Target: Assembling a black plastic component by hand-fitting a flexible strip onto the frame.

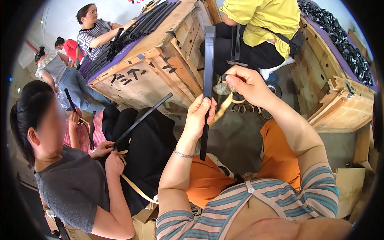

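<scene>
My left hand (199, 113) is wrapped round a long, flat black bar (209, 64), which stands nearly upright before me and reaches above and below the fist. To the right of the bar, my right hand (247, 85) is closed in a pinch on the upper end of a pale yellow strip (224, 109). The strip slants down toward the bar just behind my left fingers. Whether it is attached to the bar cannot be made out. Beside my right fingertips is a small greyish, roundish thing (221, 89), too unclear to name.
At my left a co-worker holds another black bar (144, 120) and a cream strip (138, 188). A wooden crate (148, 78) bears black bars (150, 24). Black parts (340, 40) cover a second crate (340, 108). Rings of strip (244, 107) lie on the floor. A person in yellow (264, 24) sits ahead.
</scene>
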A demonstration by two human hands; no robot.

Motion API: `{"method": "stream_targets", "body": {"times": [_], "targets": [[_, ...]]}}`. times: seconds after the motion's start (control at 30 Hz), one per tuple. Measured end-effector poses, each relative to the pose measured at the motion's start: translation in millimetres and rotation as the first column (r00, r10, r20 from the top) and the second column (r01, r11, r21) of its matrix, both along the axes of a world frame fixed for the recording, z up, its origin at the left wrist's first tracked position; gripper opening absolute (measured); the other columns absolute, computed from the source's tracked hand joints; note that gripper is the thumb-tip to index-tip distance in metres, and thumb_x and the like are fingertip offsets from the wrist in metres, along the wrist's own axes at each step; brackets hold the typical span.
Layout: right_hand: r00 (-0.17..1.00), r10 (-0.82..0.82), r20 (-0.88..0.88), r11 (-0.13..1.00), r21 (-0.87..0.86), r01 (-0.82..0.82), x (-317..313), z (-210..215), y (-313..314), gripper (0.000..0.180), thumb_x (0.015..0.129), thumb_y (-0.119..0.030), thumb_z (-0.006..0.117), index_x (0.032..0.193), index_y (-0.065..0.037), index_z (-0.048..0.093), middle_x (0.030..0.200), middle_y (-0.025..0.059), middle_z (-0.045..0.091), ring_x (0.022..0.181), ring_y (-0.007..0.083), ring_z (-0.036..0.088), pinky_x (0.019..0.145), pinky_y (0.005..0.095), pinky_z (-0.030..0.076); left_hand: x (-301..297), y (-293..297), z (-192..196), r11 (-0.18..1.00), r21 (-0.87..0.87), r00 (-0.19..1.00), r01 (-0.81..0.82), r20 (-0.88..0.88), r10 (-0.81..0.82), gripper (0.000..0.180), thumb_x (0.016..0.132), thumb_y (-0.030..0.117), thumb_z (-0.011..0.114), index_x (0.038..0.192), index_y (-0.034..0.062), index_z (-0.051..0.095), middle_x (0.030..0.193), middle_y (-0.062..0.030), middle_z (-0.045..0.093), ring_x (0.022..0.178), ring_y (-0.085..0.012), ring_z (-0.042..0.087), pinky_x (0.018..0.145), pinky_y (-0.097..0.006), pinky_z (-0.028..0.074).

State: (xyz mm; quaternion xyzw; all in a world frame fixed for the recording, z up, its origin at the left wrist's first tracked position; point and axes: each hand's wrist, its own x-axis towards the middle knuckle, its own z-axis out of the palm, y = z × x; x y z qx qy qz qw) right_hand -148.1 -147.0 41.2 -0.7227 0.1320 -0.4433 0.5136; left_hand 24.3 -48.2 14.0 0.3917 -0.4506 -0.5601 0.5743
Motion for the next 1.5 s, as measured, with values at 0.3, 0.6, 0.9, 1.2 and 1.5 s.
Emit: {"method": "stream_targets", "body": {"times": [0.3,0.6,0.9,1.2,1.5], "targets": [[0.999,-0.043,-0.002,0.997,-0.057,0.043,8,13,-10,0.015,0.089,-0.015,0.054,0.086,0.0,0.056,0.075,-0.0031,0.053,0.068,0.0019,0.043,0.061,0.0179,0.037,-4,5,-1,1.0,-0.017,0.997,-0.001,0.081,0.003,0.025,0.094,0.027,0.043,0.088,0.0037,0.05,0.06,-0.0013,0.043,0.047,-0.009,0.038,0.045,-0.021,0.03],[0.999,-0.038,-0.006,0.999,-0.032,0.037,4,17,-14,0.016,0.089,-0.016,0.055,0.084,-0.001,0.057,0.074,-0.0034,0.053,0.068,0.0024,0.044,0.061,0.0195,0.039,-9,4,-3,1.0,-0.004,0.998,-0.009,0.067,0.009,0.026,0.093,0.028,0.044,0.088,0.0035,0.05,0.06,-0.002,0.044,0.047,-0.0095,0.038,0.045,-0.021,0.031],[1.0,-0.021,-0.019,1.0,-0.003,0.021,2,14,-12,0.016,0.089,-0.017,0.055,0.084,-0.002,0.057,0.073,-0.0033,0.053,0.068,0.0026,0.045,0.06,0.0199,0.038,-11,2,-4,1.0,-0.003,0.998,0.0,0.059,0.0,0.026,0.094,0.027,0.043,0.087,0.0035,0.05,0.059,-0.0021,0.043,0.046,-0.0093,0.037,0.043,-0.021,0.03],[0.998,-0.058,-0.008,0.998,-0.015,0.058,5,14,-11,0.016,0.088,-0.016,0.056,0.082,-0.001,0.057,0.07,-0.0048,0.051,0.063,0.0013,0.042,0.054,0.0188,0.035,-14,3,-3,1.0,-0.029,0.998,-0.008,0.059,0.01,0.024,0.094,0.026,0.042,0.086,0.0052,0.05,0.058,0.0017,0.042,0.046,-0.0051,0.035,0.043,-0.018,0.029],[0.994,-0.106,-0.016,0.986,0.125,0.107,11,16,-4,0.016,0.087,-0.015,0.057,0.083,0.0,0.057,0.067,-0.0044,0.05,0.061,0.001,0.04,0.051,0.0188,0.034,-18,4,-4,0.996,-0.07,0.984,-0.056,0.162,0.067,0.023,0.094,0.025,0.043,0.085,0.0043,0.048,0.057,-0.0011,0.041,0.045,-0.0082,0.036,0.041,-0.021,0.029]]}}
